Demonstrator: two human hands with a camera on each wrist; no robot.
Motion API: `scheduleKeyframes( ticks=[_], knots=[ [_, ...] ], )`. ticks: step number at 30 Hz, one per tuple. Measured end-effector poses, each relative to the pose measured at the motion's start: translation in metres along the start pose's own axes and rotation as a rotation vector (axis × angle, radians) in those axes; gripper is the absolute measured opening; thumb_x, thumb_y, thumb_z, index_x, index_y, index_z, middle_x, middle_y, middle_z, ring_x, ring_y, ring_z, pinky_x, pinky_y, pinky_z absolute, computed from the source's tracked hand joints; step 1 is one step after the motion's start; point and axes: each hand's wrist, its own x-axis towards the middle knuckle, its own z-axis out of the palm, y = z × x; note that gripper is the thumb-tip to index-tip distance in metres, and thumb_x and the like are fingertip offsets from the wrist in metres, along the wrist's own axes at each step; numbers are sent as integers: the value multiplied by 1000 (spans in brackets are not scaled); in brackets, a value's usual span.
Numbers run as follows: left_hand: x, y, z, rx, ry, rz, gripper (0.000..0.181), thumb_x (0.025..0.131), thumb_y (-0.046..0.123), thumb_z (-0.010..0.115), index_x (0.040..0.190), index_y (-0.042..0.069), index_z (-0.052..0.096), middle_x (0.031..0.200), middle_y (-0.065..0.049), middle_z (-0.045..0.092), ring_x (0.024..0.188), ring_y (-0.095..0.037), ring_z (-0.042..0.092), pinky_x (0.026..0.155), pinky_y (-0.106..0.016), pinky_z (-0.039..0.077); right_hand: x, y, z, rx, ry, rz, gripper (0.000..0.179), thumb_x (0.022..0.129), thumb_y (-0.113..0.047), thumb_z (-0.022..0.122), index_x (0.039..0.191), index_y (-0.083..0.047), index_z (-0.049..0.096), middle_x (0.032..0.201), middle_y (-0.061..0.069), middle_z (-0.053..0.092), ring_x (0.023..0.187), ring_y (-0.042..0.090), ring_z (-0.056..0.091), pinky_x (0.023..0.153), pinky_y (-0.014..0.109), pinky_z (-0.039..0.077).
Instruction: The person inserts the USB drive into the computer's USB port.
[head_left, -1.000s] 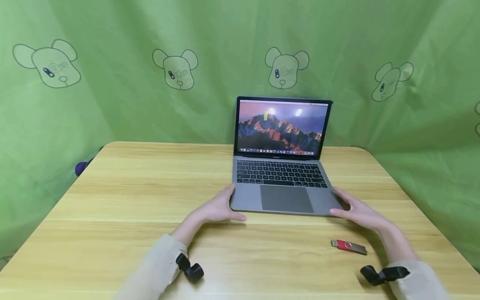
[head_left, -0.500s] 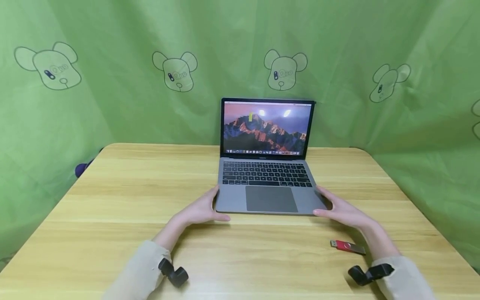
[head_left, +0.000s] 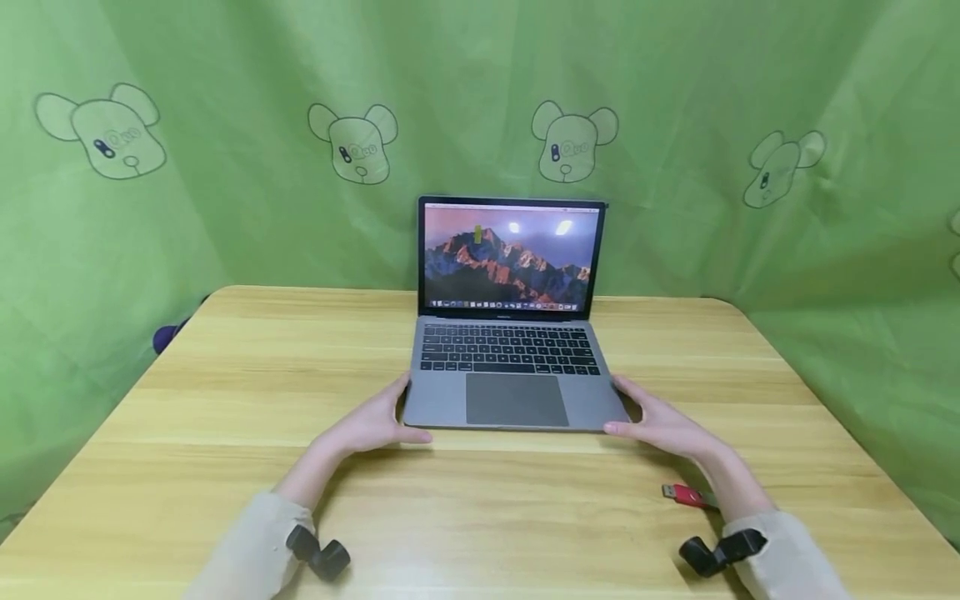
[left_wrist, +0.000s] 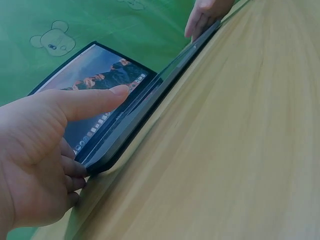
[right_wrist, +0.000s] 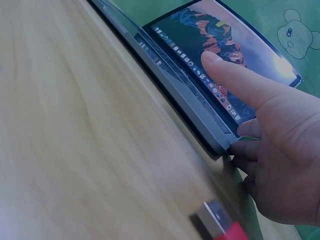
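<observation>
An unfolded grey laptop [head_left: 517, 400] stands on the wooden table, its screen lit with a mountain picture. My left hand [head_left: 375, 421] touches its left side near the front corner. On the opposite side, my right hand [head_left: 660, 423] rests its fingers along the right edge. Both thumbs stick out apart from the fingers; in the left wrist view the left thumb [left_wrist: 95, 102] hovers above the base, and the right thumb [right_wrist: 235, 75] does likewise in the right wrist view. A red USB flash drive [head_left: 686, 495] lies by my right wrist, which hides its metal end.
The wooden table [head_left: 225, 400] has rounded far corners. Behind it hangs a green curtain [head_left: 262, 225] printed with bear heads. Something purple [head_left: 165, 337] shows past the table's left edge. A small yellow strip [head_left: 477, 234] appears on the screen.
The laptop has slid left across the table, with both my hands moving along at its sides. The flash drive stays in place, and my right wrist now covers part of it.
</observation>
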Motion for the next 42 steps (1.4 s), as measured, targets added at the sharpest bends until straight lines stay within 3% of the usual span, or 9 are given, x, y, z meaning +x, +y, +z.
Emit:
scheduleKeyframes(
  ticks=[22,42],
  knots=[
    [-4,0,-2,55,30,-73,113,69,39,79,144,-9,9,147,-28,19,133,-41,23,107,-52,20,4,4,1,-47,-17,-73,93,83,-42,67,147,2,15,149,26,15,134,46,14,104,61,16],
    [-1,11,9,58,42,-67,114,70,39,79,143,-11,8,146,-31,19,132,-42,25,107,-51,21,-1,13,-6,-11,-49,-89,95,82,-41,68,147,2,13,149,27,13,135,45,13,105,58,14]
  ],
)
